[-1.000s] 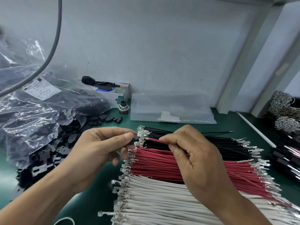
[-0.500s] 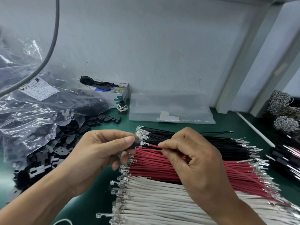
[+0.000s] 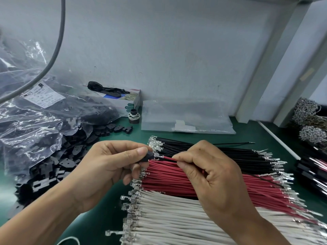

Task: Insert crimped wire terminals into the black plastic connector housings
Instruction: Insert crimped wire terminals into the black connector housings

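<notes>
My left hand (image 3: 108, 167) pinches a small black connector housing (image 3: 149, 155) between thumb and forefinger. My right hand (image 3: 210, 175) grips a red wire (image 3: 169, 158) close to its crimped silver terminal (image 3: 158, 156), whose tip touches the housing's opening. Under both hands lie three sorted rows of terminated wires: black wires (image 3: 212, 151) farthest, red wires (image 3: 169, 179) in the middle, white wires (image 3: 173, 221) nearest. How deep the terminal sits in the housing is hidden by my thumb.
A heap of loose black housings (image 3: 58, 161) spills from a clear plastic bag (image 3: 35, 121) on the left. A small box (image 3: 123, 101), a thread spool (image 3: 134, 116) and a flat clear bag (image 3: 187, 119) stand at the back. More wire bundles (image 3: 313, 156) lie at the right.
My right hand has pushed the red wire leftward, bringing its terminal from a small gap up to the housing's opening. My left hand has stayed almost still.
</notes>
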